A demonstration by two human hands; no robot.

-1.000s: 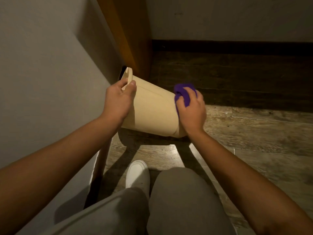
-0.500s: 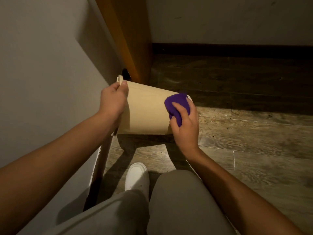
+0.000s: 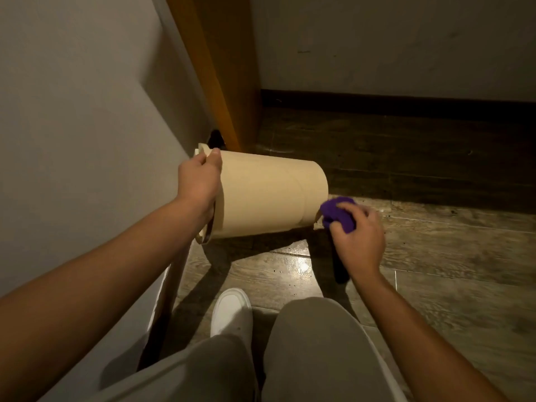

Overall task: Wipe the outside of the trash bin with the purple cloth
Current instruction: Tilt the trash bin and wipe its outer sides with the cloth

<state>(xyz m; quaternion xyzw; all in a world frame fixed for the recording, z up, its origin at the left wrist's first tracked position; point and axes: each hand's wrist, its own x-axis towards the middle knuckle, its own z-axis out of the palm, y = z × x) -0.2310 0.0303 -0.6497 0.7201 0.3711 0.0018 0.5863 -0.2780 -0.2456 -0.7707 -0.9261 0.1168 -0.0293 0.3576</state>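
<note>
Judging by how things lie, I put the wiping somewhere in its middle: the purple cloth point(image 3: 338, 213) sits at the bin's base end, at 3 o'clock of the body, so the long side wall and the hidden far side likely still need passes. I can see no dirt or wet streaks to confirm what is clean.

My left hand point(image 3: 200, 181) holds the trash bin point(image 3: 261, 198) off the wood floor point(image 3: 435, 256), tipped on its side, mouth toward 9 o'clock; its grip is pinched over the rim. My right hand point(image 3: 358, 236) has its grip closed around the bunched cloth, which touches the bottom edge.

The bin looks like smooth matte cream plastic, a tapered cylinder with a rolled lip and a faint seam. The cloth reads soft and nubby. Floor planks are glossy and grained.
</note>
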